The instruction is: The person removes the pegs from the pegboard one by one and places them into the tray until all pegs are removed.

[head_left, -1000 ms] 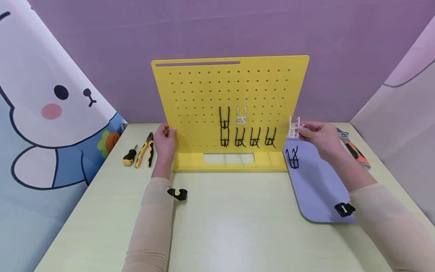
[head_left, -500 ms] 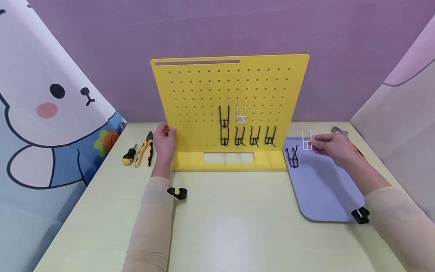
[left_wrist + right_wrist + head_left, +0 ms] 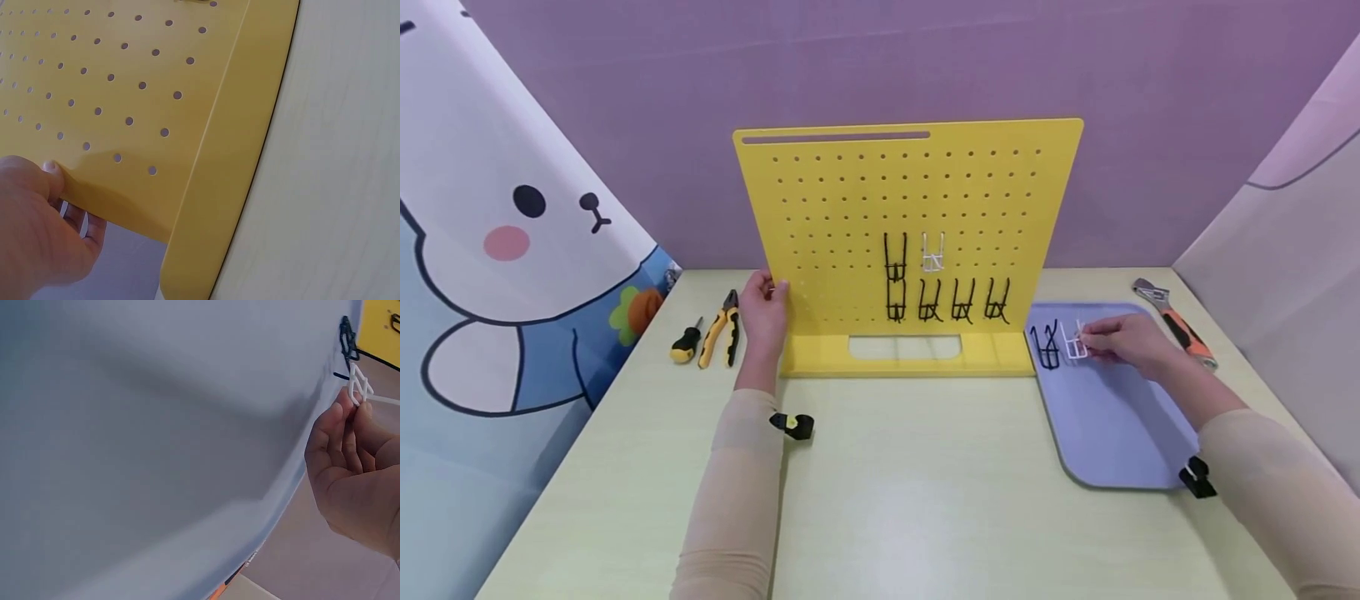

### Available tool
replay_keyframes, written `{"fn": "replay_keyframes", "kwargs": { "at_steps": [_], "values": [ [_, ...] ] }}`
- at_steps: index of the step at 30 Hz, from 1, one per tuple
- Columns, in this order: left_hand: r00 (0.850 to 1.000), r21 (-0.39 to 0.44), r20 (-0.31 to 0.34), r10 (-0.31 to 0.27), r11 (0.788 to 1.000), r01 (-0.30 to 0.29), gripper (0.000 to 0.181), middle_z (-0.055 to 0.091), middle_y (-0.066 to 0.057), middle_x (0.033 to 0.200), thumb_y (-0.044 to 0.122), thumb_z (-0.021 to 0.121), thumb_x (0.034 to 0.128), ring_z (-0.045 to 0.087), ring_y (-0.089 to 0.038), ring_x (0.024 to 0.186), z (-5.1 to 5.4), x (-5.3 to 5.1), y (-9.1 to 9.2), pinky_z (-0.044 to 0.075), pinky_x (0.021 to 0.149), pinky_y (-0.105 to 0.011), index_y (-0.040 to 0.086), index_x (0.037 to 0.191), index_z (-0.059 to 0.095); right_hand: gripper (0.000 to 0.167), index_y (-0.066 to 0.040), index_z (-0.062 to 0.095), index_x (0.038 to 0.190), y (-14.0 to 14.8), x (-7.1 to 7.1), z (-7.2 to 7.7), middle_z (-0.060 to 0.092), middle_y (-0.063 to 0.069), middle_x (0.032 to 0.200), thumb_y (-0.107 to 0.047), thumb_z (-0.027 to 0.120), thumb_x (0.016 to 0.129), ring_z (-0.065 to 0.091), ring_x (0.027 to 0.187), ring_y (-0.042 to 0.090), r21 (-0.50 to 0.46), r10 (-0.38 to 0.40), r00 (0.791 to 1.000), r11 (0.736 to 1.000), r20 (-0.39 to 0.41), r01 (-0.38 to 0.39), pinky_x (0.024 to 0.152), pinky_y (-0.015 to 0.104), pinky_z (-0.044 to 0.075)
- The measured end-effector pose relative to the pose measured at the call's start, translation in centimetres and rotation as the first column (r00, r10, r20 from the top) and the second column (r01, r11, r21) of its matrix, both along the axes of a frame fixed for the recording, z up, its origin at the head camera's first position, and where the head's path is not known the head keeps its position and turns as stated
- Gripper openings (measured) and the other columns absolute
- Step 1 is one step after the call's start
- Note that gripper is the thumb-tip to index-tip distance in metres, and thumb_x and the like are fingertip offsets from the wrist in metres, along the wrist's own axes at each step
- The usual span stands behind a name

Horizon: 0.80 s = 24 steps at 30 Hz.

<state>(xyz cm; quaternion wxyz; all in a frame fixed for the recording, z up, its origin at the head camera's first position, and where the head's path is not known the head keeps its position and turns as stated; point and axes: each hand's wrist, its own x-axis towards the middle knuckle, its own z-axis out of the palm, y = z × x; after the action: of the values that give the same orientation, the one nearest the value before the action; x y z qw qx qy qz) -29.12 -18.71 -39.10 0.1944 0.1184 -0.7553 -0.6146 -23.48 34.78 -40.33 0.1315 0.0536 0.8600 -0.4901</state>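
Observation:
My left hand [image 3: 763, 317] grips the left edge of a yellow pegboard [image 3: 842, 292]; in the left wrist view its thumb [image 3: 54, 175] lies on the front face and other fingers are behind. At the right, my right hand [image 3: 1131, 342] pinches a white wire hook [image 3: 1075, 357] between thumb and fingertips, over the lilac tray [image 3: 1120, 450]. Whether that hook touches the tray I cannot tell. Just left of it on the tray is a black wire hook [image 3: 1049, 367]. Another white hook [image 3: 933, 262] and several black hooks [image 3: 896, 275] hang on the pegboard.
A stubby screwdriver [image 3: 685, 345] and yellow-black pliers [image 3: 727, 321] lie left of the pegboard. Behind the tray's right side is an orange-handled adjustable wrench [image 3: 1176, 321]. Bare pale tabletop [image 3: 917, 475] stretches in front; a purple backdrop [image 3: 887, 58] stands behind.
My right hand has moved the white hook away from the pegboard's right edge, rightward and then down over the tray, beside the black hook. The left hand has stayed in place.

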Motion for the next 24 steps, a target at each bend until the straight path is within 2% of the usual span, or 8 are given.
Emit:
{"fn": "replay_keyframes", "kwargs": {
  "at_steps": [7,11,19,24],
  "values": [
    [1.000,-0.010,0.018,0.011,1.000,-0.011,0.021,0.062,-0.010,0.114,0.013,0.058,0.1035,0.054,-0.019,0.101,0.21,0.10,0.11,0.048,0.089,-0.029,0.003,0.122,0.061,0.043,0.019,0.053,0.132,-0.40,-0.25,-0.72,0.072,0.005,0.091,-0.009,0.064,0.100,0.069,0.073,0.011,0.055,-0.020,0.999,0.998,0.031,0.018,0.069,0.030,0.060],
    [0.999,-0.005,0.033,0.008,1.000,-0.008,0.022,0.062,-0.010,0.116,0.015,0.058,0.1038,0.054,-0.019,0.102,0.28,0.11,0.14,0.048,0.091,-0.030,0.004,0.123,0.061,0.043,0.019,0.055,0.130,-0.58,-0.24,-0.59,0.073,0.004,0.087,-0.010,0.065,0.100,0.069,0.071,0.011,0.065,-0.032,0.999,0.997,0.040,0.029,0.067,0.030,0.060],
    [1.000,-0.016,-0.003,0.000,1.000,-0.001,0.020,0.062,-0.011,0.111,0.013,0.059,0.1031,0.054,-0.019,0.098,0.23,0.20,0.06,0.048,0.086,-0.028,0.002,0.119,0.061,0.043,0.018,0.055,0.129,-0.95,0.15,0.04,0.072,0.005,0.081,-0.011,0.066,0.100,0.068,0.069,0.013,0.083,-0.051,0.994,0.996,0.099,0.043,0.065,0.031,0.059],
    [1.000,-0.013,-0.013,0.000,1.000,0.000,0.020,0.062,-0.011,0.111,0.012,0.059,0.1030,0.054,-0.019,0.098,0.19,0.23,0.02,0.048,0.086,-0.029,0.002,0.119,0.061,0.041,0.021,0.053,0.128,-1.04,0.23,0.06,0.072,0.007,0.080,-0.007,0.064,0.100,0.069,0.069,0.012,0.029,-0.020,0.992,0.999,0.125,0.017,0.066,0.032,0.060]
  ]
}}
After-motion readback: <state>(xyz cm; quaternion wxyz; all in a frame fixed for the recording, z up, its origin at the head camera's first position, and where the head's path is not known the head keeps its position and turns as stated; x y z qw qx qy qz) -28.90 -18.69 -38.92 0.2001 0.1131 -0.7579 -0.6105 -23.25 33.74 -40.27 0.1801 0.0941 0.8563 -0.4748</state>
